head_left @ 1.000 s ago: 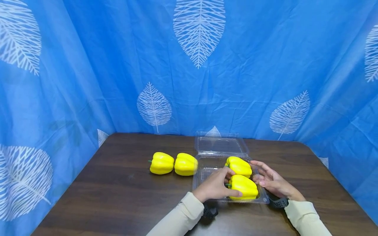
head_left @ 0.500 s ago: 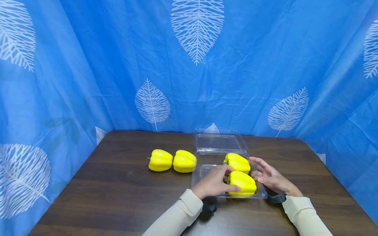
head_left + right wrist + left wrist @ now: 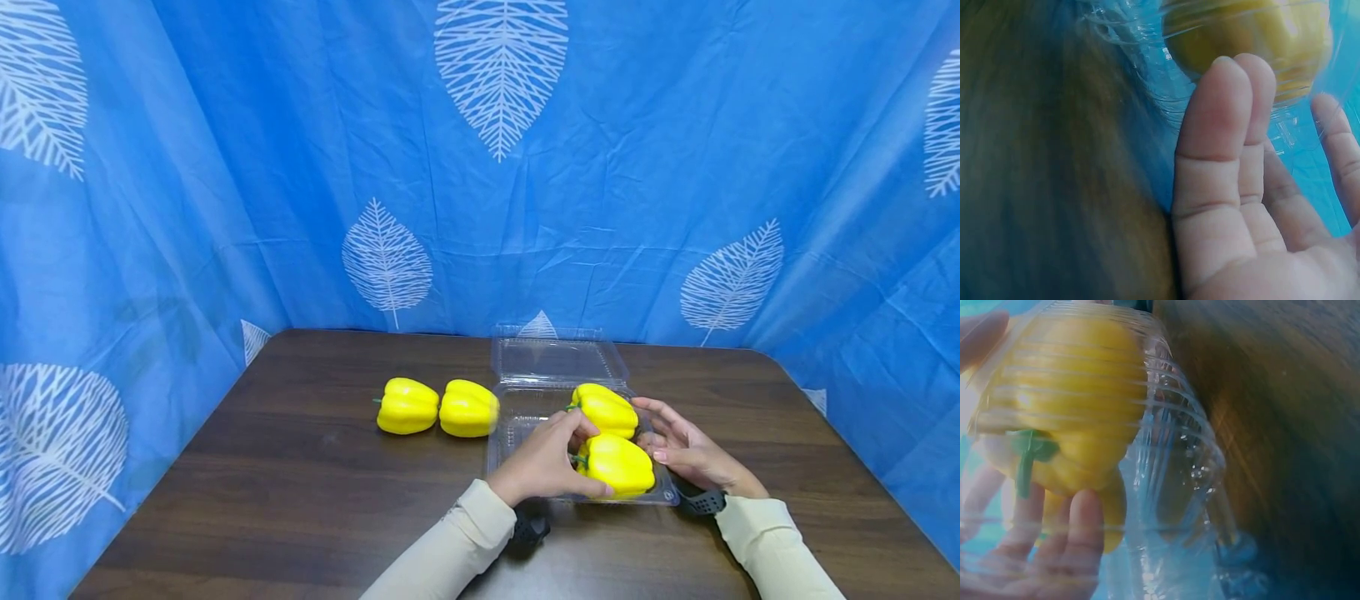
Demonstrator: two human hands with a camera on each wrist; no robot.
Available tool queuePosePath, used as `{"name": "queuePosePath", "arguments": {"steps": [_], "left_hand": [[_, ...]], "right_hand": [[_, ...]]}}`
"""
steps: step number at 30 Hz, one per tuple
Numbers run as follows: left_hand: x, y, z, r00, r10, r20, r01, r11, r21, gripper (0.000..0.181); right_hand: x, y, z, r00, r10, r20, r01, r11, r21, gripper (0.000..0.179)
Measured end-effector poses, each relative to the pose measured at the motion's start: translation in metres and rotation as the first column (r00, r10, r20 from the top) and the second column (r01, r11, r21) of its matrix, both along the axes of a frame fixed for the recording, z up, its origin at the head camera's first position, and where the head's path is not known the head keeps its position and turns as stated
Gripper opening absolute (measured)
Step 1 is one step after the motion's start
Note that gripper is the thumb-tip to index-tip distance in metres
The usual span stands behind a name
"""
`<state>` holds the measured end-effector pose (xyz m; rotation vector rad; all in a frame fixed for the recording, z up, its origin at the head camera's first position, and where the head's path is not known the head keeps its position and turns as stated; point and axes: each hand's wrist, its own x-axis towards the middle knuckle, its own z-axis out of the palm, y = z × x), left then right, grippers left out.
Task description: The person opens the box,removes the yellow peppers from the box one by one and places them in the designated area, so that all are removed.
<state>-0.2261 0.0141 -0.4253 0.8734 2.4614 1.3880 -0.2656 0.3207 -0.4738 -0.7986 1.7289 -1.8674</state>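
Observation:
In the head view, my left hand (image 3: 546, 461) holds the near yellow bell pepper (image 3: 618, 464) between thumb and fingers, at its green-stemmed end. That pepper sits in the right half of a clear plastic clamshell container (image 3: 517, 437). Just behind it in the same half lies another yellow bell pepper (image 3: 602, 409). My right hand (image 3: 693, 454) rests against the container's right side; in the right wrist view its fingers (image 3: 1213, 125) are nearly straight along the outer wall. Through the clear wall, the left wrist view shows the held pepper (image 3: 1079, 394) and my left fingers (image 3: 1087, 519) below its stem.
Two more yellow bell peppers, one farther left (image 3: 407, 407) and one by the container's left wall (image 3: 468, 408), lie on the dark wooden table (image 3: 300, 492). The container's raised lid (image 3: 558, 358) leans back toward the blue leaf-print curtain (image 3: 622, 167).
The head view has tilted slightly. Inside the container, the near pepper has shifted a little to the right and the far one slightly back. My right hand stays in place.

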Motion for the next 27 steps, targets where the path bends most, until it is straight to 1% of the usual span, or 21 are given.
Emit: {"name": "queuePosePath", "arguments": {"steps": [5, 10, 16, 18, 22, 27], "left_hand": [[0.0002, -0.0003, -0.0002, 1.000, -0.006, -0.004, 0.007, 1.000, 0.013, 0.058], [0.0009, -0.0005, -0.0005, 1.000, -0.009, 0.024, 0.008, 1.000, 0.013, 0.059], [0.0029, -0.0015, 0.0006, 0.999, 0.014, 0.033, -0.013, 0.999, -0.032, 0.058], [0.0033, -0.0012, 0.0004, 0.999, 0.024, 0.031, -0.023, 0.998, -0.051, 0.059], [0.0033, 0.0004, -0.0001, 0.999, 0.044, 0.010, -0.043, 0.995, -0.087, 0.062], [0.0042, 0.0017, 0.0002, 0.997, 0.062, -0.037, -0.067, 0.988, -0.138, 0.067]], "right_hand": [[0.0005, -0.0002, 0.0008, 1.000, -0.019, 0.006, 0.019, 1.000, 0.020, 0.060], [0.0010, -0.0007, 0.0009, 1.000, -0.029, 0.006, 0.029, 0.999, 0.034, 0.060], [0.0014, -0.0007, -0.0005, 0.999, -0.034, 0.024, 0.033, 0.999, 0.031, 0.061], [0.0015, -0.0008, -0.0011, 0.999, -0.033, 0.018, 0.032, 0.999, 0.031, 0.061], [0.0003, -0.0007, -0.0025, 1.000, -0.011, -0.007, 0.011, 1.000, 0.001, 0.062], [-0.0021, -0.0003, -0.0029, 0.999, 0.024, -0.032, -0.025, 0.999, -0.045, 0.063]]}}
